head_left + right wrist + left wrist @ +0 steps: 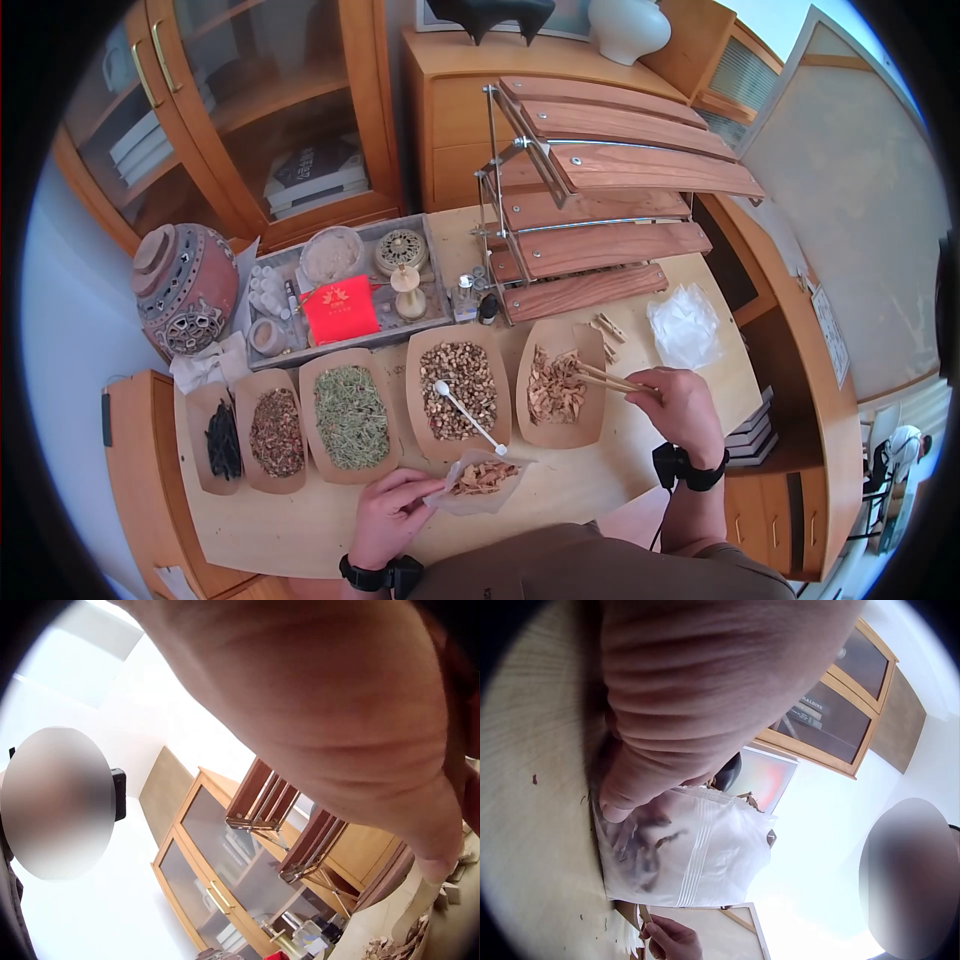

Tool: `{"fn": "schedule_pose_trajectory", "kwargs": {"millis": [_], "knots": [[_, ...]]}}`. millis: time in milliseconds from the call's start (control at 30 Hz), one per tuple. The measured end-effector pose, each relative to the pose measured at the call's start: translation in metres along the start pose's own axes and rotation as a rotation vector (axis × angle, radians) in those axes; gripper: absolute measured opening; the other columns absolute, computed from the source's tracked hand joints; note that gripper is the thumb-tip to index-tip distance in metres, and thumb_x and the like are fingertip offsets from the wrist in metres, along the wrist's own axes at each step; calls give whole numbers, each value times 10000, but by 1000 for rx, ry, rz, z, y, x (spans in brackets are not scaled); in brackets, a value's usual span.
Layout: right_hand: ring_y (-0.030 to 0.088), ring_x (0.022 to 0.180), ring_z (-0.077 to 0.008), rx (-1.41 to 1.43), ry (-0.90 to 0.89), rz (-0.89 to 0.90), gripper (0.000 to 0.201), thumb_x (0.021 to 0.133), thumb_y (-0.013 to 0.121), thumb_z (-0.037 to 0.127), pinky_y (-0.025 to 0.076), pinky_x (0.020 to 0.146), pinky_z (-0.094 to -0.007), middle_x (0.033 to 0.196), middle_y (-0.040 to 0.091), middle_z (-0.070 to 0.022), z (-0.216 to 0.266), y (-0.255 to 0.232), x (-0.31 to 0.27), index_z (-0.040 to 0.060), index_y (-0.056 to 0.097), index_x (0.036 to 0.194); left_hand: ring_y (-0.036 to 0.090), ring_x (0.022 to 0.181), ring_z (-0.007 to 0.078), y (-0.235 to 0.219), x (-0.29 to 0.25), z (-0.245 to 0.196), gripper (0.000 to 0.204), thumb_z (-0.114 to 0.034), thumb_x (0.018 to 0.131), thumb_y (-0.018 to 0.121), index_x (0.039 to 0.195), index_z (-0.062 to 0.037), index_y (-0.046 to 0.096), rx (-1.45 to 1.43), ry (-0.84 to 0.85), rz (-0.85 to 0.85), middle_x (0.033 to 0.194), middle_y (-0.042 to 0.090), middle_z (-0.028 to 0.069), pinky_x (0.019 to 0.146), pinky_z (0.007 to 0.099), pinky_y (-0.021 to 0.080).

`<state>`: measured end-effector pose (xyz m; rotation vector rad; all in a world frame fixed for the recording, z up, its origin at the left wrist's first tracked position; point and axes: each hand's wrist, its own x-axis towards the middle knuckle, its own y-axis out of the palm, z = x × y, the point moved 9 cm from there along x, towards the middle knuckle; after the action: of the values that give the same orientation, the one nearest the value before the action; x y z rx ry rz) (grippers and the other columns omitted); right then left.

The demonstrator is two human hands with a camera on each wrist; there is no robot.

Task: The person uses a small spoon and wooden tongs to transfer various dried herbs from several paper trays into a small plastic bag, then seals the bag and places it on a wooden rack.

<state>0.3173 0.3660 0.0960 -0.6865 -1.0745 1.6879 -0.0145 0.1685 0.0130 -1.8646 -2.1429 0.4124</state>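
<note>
My left hand point(388, 510) grips a small translucent bag point(463, 503) by its edge, close over the table's near side. Dried brown flakes point(487, 478) fill its mouth, and more show through its wall in the left wrist view. My right hand point(685, 408) holds wooden tongs point(612, 381), their tips reaching into the rightmost paper tray point(560, 435). Curled brown shavings point(556, 392) lie in that tray. Just behind the bag is a tray of chopped tan pieces point(470, 365), with a small white spoon point(468, 415) lying across it.
Further left stand paper trays of green herb point(352, 415), reddish bits point(277, 435) and black strips point(222, 440). Behind them, a grey tray point(395, 338) bears a red packet point(341, 310) and incense ware. A slatted wooden rack point(600, 240) and crumpled white plastic point(685, 325) stand at right.
</note>
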Motion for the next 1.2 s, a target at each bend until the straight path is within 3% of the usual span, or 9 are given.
{"fn": "schedule_pose_trajectory", "kwargs": {"millis": [233, 400, 833, 1200], "knots": [[721, 729, -341, 10, -52, -9, 151, 860, 815, 116, 561, 673, -419, 833, 752, -139, 2, 0, 0, 75, 825, 1006, 609, 627, 92, -1, 0, 0, 376, 39, 811, 801, 1159, -99, 834, -2, 9, -3, 993, 738, 40, 566, 245, 486], [718, 720, -331, 163, 21, -16, 165, 852, 821, 81, 559, 670, -400, 831, 749, -147, -8, -1, -2, 62, 824, 1015, 605, 628, 91, 0, -1, 2, 379, 35, 814, 801, 1165, -104, 834, -19, -3, -7, 999, 737, 41, 565, 244, 485], [710, 729, -345, 1, -26, 6, 157, 856, 817, 126, 553, 667, -416, 837, 748, -139, -2, 5, -1, 82, 827, 1006, 598, 614, 99, -1, -1, 2, 377, 21, 809, 806, 1160, -115, 838, 10, 5, -8, 986, 745, 38, 552, 250, 475], [685, 652, -272, 149, -51, -22, 183, 866, 821, 70, 519, 607, -356, 818, 749, -135, -4, -3, -4, 44, 823, 1047, 601, 614, 96, 0, -2, 4, 374, 27, 814, 805, 1166, -98, 831, -4, -16, -4, 996, 741, 46, 566, 251, 487]]}}
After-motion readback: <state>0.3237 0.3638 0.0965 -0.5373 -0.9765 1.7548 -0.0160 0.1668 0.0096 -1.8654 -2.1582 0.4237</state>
